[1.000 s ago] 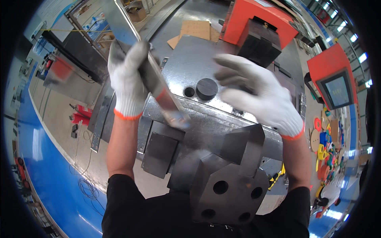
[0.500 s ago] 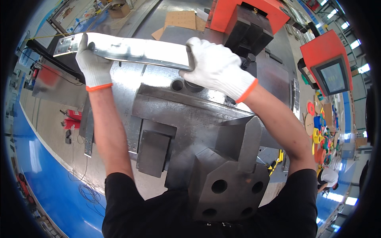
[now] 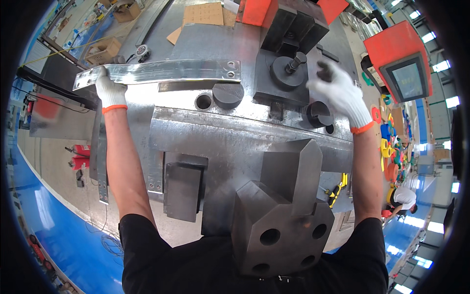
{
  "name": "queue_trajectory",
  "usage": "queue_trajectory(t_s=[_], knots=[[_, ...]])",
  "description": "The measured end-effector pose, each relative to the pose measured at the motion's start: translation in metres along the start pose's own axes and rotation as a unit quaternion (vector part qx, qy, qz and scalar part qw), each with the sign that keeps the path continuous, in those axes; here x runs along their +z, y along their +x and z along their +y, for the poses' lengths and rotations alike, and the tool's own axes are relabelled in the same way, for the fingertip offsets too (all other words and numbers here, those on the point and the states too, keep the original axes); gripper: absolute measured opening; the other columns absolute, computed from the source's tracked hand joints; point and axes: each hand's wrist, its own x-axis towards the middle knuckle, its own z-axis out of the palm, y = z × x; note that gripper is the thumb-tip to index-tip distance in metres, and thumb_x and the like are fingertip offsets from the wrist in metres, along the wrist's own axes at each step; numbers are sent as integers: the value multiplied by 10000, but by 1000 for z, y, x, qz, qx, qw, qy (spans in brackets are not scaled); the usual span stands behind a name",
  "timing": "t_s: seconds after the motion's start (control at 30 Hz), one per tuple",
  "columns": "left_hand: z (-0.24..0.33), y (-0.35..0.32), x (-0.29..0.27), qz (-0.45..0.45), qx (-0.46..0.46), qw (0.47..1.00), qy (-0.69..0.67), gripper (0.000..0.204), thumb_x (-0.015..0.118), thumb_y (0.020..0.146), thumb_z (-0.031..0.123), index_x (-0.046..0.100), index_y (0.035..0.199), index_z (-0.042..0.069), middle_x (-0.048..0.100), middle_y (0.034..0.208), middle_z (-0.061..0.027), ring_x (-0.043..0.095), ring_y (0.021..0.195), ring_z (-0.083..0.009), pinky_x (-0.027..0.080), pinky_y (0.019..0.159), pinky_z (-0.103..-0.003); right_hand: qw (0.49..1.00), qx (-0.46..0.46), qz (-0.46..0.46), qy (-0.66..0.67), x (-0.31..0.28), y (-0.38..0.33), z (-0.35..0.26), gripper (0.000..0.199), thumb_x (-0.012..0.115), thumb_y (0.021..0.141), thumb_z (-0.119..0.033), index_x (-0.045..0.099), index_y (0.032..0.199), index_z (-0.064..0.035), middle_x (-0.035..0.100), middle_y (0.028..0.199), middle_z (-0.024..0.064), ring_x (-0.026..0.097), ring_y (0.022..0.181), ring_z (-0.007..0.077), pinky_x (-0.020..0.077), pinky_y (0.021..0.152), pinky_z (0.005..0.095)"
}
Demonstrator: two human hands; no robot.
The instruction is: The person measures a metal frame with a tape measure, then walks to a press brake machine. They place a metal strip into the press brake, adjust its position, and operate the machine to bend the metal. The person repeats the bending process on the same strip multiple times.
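In my white-gloved left hand (image 3: 110,91) is one end of a long, shiny flat metal bar (image 3: 166,72) with holes at both ends. The thumb lies over its face, and the fingers behind it are hidden. At its right end the bar reaches a short dark round peg (image 3: 228,95) on the steel table. My right hand (image 3: 339,90), also gloved and slightly blurred, has its fingers apart with nothing in them. It hovers to the right of a black round die (image 3: 289,72) with a bolt, above a second slotted round peg (image 3: 319,114).
A big dark steel block (image 3: 281,230) with holes stands close in front of me. Orange-red machine parts (image 3: 254,12) rise at the back, and a control screen (image 3: 405,78) hangs at right. Cardboard (image 3: 203,13) lies on the table; yellow-black pliers (image 3: 335,195) are at lower right.
My right hand has let go of the bar's right end and moved right, past the die. The bar, still in my left hand, sits lower, and its right end with holes now shows.
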Motion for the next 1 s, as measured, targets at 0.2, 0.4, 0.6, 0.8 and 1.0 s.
queue_trajectory(t_s=[0.2,0.4,0.6,0.8,1.0], knots=[[-27,-30,12,94,24,995,2,628,366,1144,488,537,1405,-57,653,1362,-207,676,1221,-352,538,1091,-519,986,38,-80,-141,38,-26,-17,1242,878,679,-642,365,1609,1,642,1406,262,660,1282,375,550,1035,444],[-17,-81,-21,83,28,993,-76,455,456,1131,328,560,1385,-35,639,1383,-188,621,1298,-342,448,1181,-515,993,0,1,-121,60,-19,-12,1268,863,682,-699,348,1602,4,612,1394,280,660,1252,418,561,1018,489],[-13,-163,-14,143,-5,986,-81,372,441,1119,168,550,1340,-111,613,1393,-266,595,1319,-380,416,1203,-574,982,65,-19,-178,64,-26,-34,1340,855,658,-763,324,1611,14,597,1344,275,691,1172,427,597,950,482],[-11,-201,-43,42,-81,996,5,375,480,1128,190,556,1353,-100,660,1341,-222,626,1277,-363,469,1164,-540,976,107,-26,-189,66,-31,-49,1279,855,680,-746,372,1590,12,596,1349,286,698,1162,420,600,933,484],[-18,-225,-56,37,-84,995,46,438,499,1123,291,583,1394,-43,658,1398,-191,627,1282,-300,462,1151,-438,990,-2,140,27,58,-26,-19,1129,875,711,-665,424,1589,-116,575,1424,268,630,1290,433,537,1059,502]])
